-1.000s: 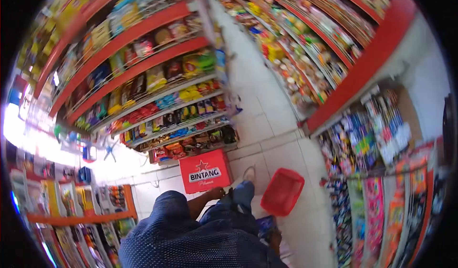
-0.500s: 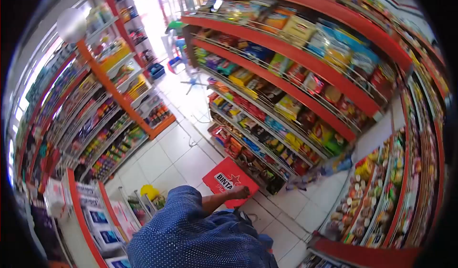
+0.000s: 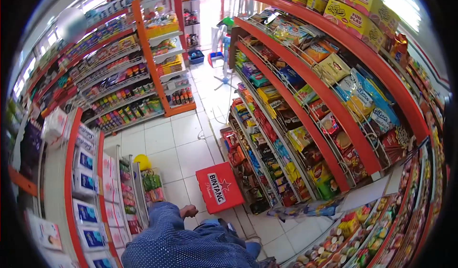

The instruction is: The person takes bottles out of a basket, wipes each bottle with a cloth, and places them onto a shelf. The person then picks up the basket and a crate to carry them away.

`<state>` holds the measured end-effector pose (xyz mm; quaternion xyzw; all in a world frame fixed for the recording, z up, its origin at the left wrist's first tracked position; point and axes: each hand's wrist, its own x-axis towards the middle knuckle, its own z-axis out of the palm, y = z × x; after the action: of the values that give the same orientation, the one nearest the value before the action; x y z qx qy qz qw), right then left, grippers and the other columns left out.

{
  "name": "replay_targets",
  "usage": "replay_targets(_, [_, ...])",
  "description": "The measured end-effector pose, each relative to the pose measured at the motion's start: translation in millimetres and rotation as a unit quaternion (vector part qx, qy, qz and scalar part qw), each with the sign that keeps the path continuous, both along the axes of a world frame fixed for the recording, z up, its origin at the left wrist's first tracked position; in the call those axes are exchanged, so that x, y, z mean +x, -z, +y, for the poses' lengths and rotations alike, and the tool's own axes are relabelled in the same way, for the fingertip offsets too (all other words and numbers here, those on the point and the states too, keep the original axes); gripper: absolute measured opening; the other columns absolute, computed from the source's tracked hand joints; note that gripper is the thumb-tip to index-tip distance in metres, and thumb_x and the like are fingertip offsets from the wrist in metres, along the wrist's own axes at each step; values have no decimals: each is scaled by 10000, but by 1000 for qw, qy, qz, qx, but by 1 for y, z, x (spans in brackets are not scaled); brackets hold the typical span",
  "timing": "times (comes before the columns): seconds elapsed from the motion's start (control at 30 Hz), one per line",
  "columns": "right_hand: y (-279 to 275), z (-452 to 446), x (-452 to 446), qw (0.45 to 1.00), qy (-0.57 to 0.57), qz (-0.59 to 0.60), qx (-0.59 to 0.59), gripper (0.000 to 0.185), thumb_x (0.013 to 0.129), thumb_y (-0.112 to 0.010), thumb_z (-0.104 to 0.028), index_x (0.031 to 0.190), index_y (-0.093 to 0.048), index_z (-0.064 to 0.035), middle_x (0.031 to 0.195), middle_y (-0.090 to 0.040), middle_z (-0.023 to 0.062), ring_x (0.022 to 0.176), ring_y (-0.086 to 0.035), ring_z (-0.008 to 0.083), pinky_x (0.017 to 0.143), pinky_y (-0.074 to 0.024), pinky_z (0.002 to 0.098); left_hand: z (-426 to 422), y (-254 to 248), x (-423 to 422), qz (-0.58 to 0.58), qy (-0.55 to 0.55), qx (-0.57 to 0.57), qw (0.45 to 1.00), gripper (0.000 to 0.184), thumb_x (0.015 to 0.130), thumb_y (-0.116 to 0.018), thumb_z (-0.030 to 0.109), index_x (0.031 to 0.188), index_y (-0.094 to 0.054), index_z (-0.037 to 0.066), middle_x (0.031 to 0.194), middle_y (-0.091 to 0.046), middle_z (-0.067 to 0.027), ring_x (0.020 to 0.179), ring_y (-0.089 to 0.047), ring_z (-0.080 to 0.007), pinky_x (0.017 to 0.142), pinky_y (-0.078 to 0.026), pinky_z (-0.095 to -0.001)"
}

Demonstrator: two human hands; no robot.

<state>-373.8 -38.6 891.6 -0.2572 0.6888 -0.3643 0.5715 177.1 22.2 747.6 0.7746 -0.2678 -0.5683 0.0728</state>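
Note:
My left hand (image 3: 189, 211) reaches out of a blue dotted sleeve, low in the middle of the view. Its fingers look curled in, and I see nothing in them. Nearest to it is a red box (image 3: 231, 188) marked "BINTANG", resting on the white tiled floor just beyond and to the right, apart from the hand. The right hand is out of view, hidden below or behind the shirt (image 3: 186, 244).
A tall red-edged shelf unit (image 3: 305, 53) with snack packets rises on the right. More shelves (image 3: 114, 87) line the left, with white packages (image 3: 86, 182) near me. A yellow round thing (image 3: 141, 162) is low on the left. A tiled aisle (image 3: 167, 144) leads toward the bright doorway.
The view has turned and shifted. My left hand, over the red box before, is now nearer my body and left of the box. The box still lies on the floor.

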Motion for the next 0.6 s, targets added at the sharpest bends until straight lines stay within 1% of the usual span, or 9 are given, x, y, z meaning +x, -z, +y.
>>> replay_targets(0.03, [5, -10, -14, 999, -39, 14, -8, 270, 1045, -556, -317, 863, -571, -118, 730, -526, 35, 639, -489, 166, 616, -474, 358, -1, -3, -19, 1, -13, 0, 1000, 373, 854, -546, 327, 870, -739, 8, 823, -738, -159, 794, -719, -341, 738, -567, -451])
replay_targets(0.13, [26, -42, -64, 984, -165, 54, -32, 271, 1042, -551, -337, 881, -577, -120, 770, -538, 46, 674, -503, 178, 633, -479, 364, -16, -7, -88, -49, 1, -71, 996, 405, 868, -556, 356, 989, -726, 9, 919, -738, -187, 887, -713, -336, 805, -553, -448])
replay_targets(0.2, [25, -68, -118, 958, -269, 92, -39, 274, 1040, -547, -350, 892, -581, -122, 796, -547, 53, 698, -512, 186, 644, -483, 368, -18, 42, -132, -78, 40, -117, 989, 428, 890, -559, 373, 1068, -703, 12, 999, -731, -201, 947, -698, -337, 831, -536, -440])
replay_targets(0.27, [33, -91, -148, 921, -369, 113, -48, 278, 1038, -544, -364, 904, -585, -124, 822, -555, 60, 722, -521, 194, 654, -486, 372, -8, 42, -185, 1, -108, -179, 978, 406, 916, -563, 371, 1059, -702, 17, 964, -736, -165, 915, -702, -292, 832, -537, -431])
replay_targets(0.4, [63, -148, -155, 821, -548, 133, -91, 289, 1034, -537, -391, 928, -593, -127, 875, -571, 75, 769, -540, 210, 676, -493, 380, 26, -35, -276, 19, -236, -175, 956, 367, 950, -576, 350, 1055, -694, 18, 929, -726, -143, 862, -699, -251, 781, -548, -407])
replay_targets(0.43, [69, -162, -148, 786, -594, 135, -104, 293, 1033, -535, -397, 934, -595, -128, 888, -575, 78, 781, -544, 214, 682, -495, 382, 44, -40, -293, 21, -310, -182, 933, 345, 977, -560, 318, 1061, -685, 7, 925, -720, -128, 847, -693, -231, 754, -545, -383])
replay_targets(0.5, [80, -186, -138, 713, -674, 143, -131, 301, 1031, -532, -411, 946, -599, -130, 914, -583, 85, 805, -553, 222, 692, -498, 386, 79, -38, -330, 28, -447, -200, 871, 307, 1030, -527, 254, 1074, -668, -15, 918, -710, -97, 815, -680, -190, 699, -538, -334])
replay_targets(0.57, [87, -199, -125, 640, -737, 153, -158, 311, 1030, -528, -424, 958, -603, -132, 940, -591, 93, 828, -563, 230, 703, -502, 390, 118, -25, -359, 5, -542, -153, 826, 297, 1028, -526, 235, 1050, -663, -27, 914, -708, -111, 784, -685, -191, 689, -553, -318])
replay_targets(0.6, [90, -208, -112, 600, -765, 156, -174, 316, 1029, -526, -431, 964, -605, -133, 953, -595, 96, 840, -567, 234, 709, -503, 392, 147, 11, -379, -26, -536, -126, 834, 291, 1023, -530, 235, 1042, -663, -24, 915, -710, -114, 779, -692, -201, 688, -561, -328])
